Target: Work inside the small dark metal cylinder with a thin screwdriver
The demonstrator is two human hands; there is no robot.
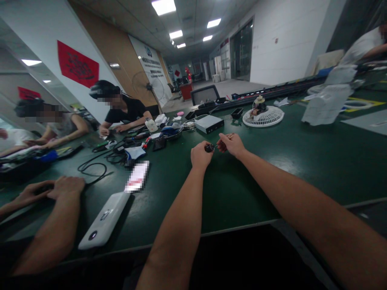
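Observation:
Over the green table, my left hand [201, 155] is closed round a small black cylindrical piece [209, 148], whose exact kind does not show. Just to its right, my right hand [232, 145] is closed in a pinch with the fingertips turned toward that piece. Something thin and light appears between the two hands, too small to name. Beyond them stands a grey metal box [209, 123]. A white round fan grille [263, 117] lies farther right, with a motor-like part [259, 104] on top.
A white power bank [104, 221] and a lit phone [138, 176] lie to my left, near a co-worker's hands [65, 187]. Black cables [96, 167] and mixed parts spread behind them. Two people sit across the green table [302, 161]. White plastic wrapping [328, 98] stands at right.

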